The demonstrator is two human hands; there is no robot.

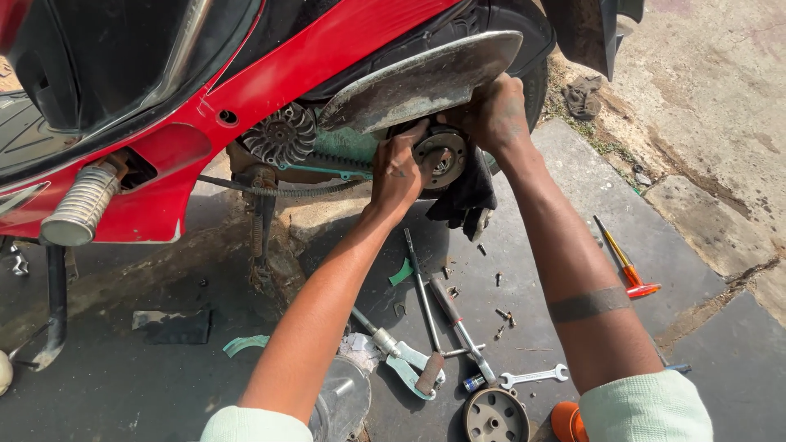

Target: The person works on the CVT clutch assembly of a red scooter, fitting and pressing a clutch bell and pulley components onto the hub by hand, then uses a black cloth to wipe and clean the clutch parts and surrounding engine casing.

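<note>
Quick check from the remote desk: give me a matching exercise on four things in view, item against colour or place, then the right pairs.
Items:
1. Screwdriver
2. Open-end spanner
3. Left hand
4. Finned pulley

Descriptions:
A. On the round clutch hub
B. Orange handle, on the paving at the right
C. Dark metal, at the front of the engine case
D. Silver, on the ground near the right forearm

Pairs: 1-B, 2-D, 3-A, 4-C

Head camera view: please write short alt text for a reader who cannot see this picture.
Two bare hands, left hand and right hand, grip a round metal clutch part in the opened side of a red scooter. On the dark pavement below lie a wrench, an orange-handled screwdriver, loose bolts and a round drum.
</note>
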